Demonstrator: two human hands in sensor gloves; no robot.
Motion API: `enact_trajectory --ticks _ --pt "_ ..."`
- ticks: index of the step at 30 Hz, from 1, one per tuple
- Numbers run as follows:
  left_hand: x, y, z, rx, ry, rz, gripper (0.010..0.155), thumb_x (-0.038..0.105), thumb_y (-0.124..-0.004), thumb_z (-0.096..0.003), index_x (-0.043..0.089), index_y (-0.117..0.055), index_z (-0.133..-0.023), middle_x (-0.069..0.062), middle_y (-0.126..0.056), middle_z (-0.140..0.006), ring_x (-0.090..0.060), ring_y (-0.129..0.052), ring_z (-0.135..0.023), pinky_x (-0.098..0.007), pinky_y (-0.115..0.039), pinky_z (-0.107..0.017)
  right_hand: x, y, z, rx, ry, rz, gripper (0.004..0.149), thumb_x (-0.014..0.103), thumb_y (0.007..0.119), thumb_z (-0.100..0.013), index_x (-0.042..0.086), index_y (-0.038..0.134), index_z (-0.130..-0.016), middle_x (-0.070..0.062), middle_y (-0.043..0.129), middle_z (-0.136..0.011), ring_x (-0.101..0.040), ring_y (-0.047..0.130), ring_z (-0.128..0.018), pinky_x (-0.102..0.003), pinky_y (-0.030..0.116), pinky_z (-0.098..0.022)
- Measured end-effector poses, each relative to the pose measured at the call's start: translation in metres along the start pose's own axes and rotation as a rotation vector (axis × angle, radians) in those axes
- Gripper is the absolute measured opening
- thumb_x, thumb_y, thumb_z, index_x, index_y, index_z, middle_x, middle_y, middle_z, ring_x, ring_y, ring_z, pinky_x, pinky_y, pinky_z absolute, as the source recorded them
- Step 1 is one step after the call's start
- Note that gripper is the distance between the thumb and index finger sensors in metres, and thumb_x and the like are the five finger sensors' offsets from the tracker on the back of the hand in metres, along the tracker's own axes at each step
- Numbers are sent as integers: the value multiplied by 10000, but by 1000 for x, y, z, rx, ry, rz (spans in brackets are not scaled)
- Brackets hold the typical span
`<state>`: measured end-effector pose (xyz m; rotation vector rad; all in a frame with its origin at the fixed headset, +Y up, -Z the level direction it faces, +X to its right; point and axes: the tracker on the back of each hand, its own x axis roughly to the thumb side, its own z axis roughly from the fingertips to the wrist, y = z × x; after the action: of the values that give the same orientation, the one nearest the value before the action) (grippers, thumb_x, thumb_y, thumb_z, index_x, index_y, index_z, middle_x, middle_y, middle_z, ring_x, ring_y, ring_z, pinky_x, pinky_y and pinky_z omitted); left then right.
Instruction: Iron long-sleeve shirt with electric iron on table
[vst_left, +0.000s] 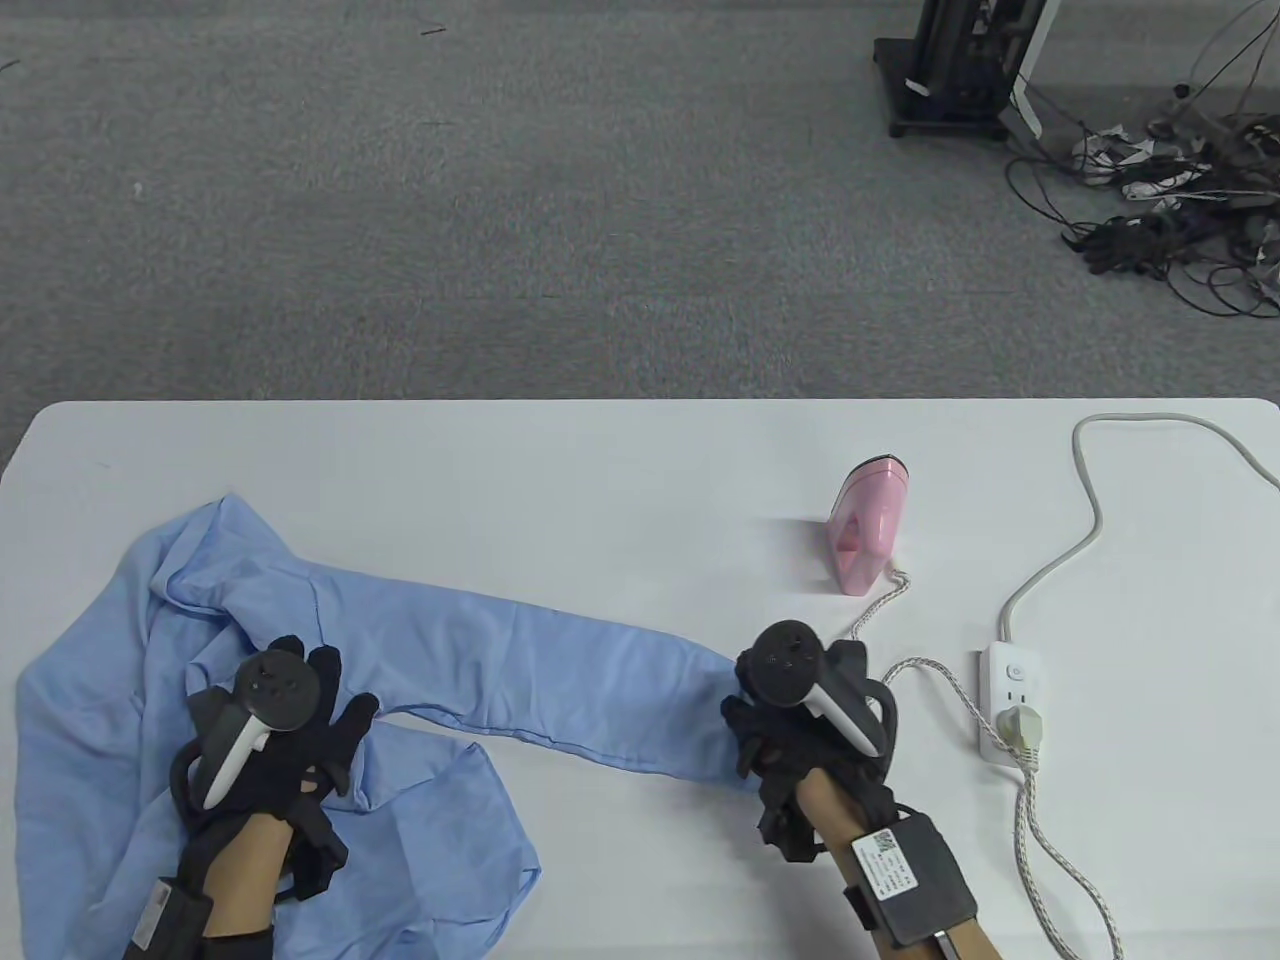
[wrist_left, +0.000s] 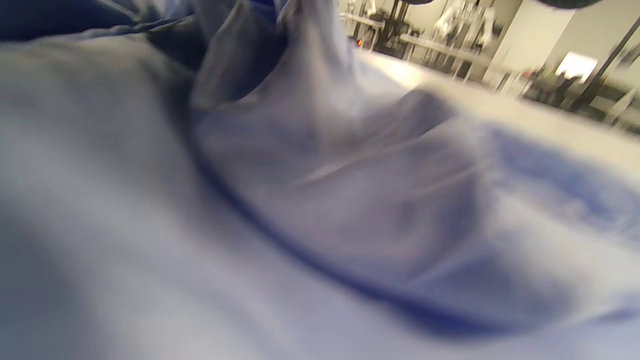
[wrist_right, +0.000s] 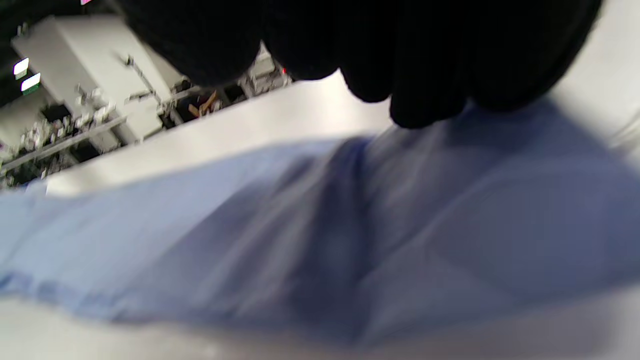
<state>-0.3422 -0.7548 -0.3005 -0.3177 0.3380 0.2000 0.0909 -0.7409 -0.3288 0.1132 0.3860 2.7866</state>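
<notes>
- Table view: my left hand (vst_left: 290, 715) rests on the bunched body of the one light blue shirt (vst_left: 300, 690), fingers spread and fairly straight, pressing and not gripping.
- Table view: my right hand (vst_left: 795, 715) sits at the cuff end of one sleeve (vst_left: 560, 670), which runs out straight between my two hands. Its fingers look curled at the cuff, but the tracker hides them, so from here I cannot tell whether they pinch the cloth.
- Table view: a second sleeve (vst_left: 450, 830) lies folded toward me, just right of my left forearm.
- Table view: one pink iron (vst_left: 866, 537) stands on the white table (vst_left: 600, 470) just beyond my right hand, apart from it and untouched. Its braided cord (vst_left: 935, 668) runs to one power strip (vst_left: 1012, 715) right of my right hand, one plug seated in it.
- Left wrist view: blurred blue cloth in soft folds fills the frame; no fingers are visible.
- Right wrist view: my gloved fingertips (wrist_right: 425, 107) come down onto the blue cloth at its edge, with the table beyond. The blur leaves the grip uncertain.
- Judgement on progress: early stage. One sleeve is laid out; the body is rumpled. No pressing is evident. Remaining: take up the iron and work sleeves and body.
- Count: one shirt, two sleeves, one iron, one power strip, two hands.
</notes>
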Motion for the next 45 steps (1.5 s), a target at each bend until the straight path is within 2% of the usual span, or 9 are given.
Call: enact_trajectory --ticks 5,8,12,14,18,20,26,34,45 --pt "-35 -13 -15 -108 218 -25 823 713 -571 -360 399 -244 -1047 87 -206 -1173 -225 -145 -1129 -620 -193 -787 45 28 -8 86 -19 92 604 390 639 -430 136 540 -968 -247 517 -975 -499 726 -792 -603 718 -486" --pt "-48 -14 -17 -133 219 13 809 703 -605 -358 401 -320 -1052 94 -213 -1172 -216 -110 -1119 -619 -164 -786 55 33 -17 -49 28 184 606 387 628 -424 149 525 -972 -245 470 -993 -524 704 -807 -622 706 -501" --pt "-47 -13 -16 -134 210 11 812 702 -620 -353 399 -341 -1054 88 -220 -1175 -225 -107 -1121 -620 -147 -785 44 45 -29 67 101 289 672 495 644 -419 181 479 -990 -225 411 -1013 -500 571 -866 -611 645 -562" --pt "-43 -9 -13 -92 169 32 808 696 -612 -355 399 -334 -1053 79 -175 -1171 -243 -91 -1118 -611 -77 -768 34 44 -27 32 97 361 707 531 669 -402 189 477 -990 -222 430 -1012 -482 574 -871 -595 668 -561" --pt "-22 18 12 236 29 135 811 692 -609 -355 388 -333 -1054 77 -166 -1160 -245 -79 -1108 -613 -43 -754 -9 34 -21 81 161 364 731 553 665 -403 210 417 -999 -215 354 -1025 -482 495 -897 -622 636 -562" --pt "-7 21 19 290 -30 138 814 696 -606 -356 393 -319 -1055 80 -138 -1161 -243 -52 -1108 -618 -41 -752 -30 28 -19 83 179 353 736 554 680 -396 216 424 -999 -214 361 -1025 -481 497 -899 -627 638 -558" --pt "29 -19 -5 -142 -155 4 843 706 -555 -369 426 -94 -1017 89 1 -1130 -241 -5 -1095 -630 -1 -719 -92 10 -10 139 237 308 775 561 678 -389 227 348 -1006 -192 268 -1036 -450 398 -931 -629 561 -600" --pt "32 -47 -15 -246 -120 -149 842 728 -565 -349 422 -166 -1024 77 -50 -1138 -229 -30 -1097 -642 -44 -724 -148 -9 -4 223 323 286 842 596 689 -363 221 287 -1001 -167 203 -1031 -391 331 -940 -590 516 -636" --pt "45 -37 11 -294 -13 -323 863 761 -549 -348 407 -174 -1040 12 -131 -1156 -301 -197 -1113 -668 -156 -753 -152 -12 -7 212 356 273 847 591 706 -354 192 320 -995 -170 229 -1029 -388 353 -934 -594 527 -628"
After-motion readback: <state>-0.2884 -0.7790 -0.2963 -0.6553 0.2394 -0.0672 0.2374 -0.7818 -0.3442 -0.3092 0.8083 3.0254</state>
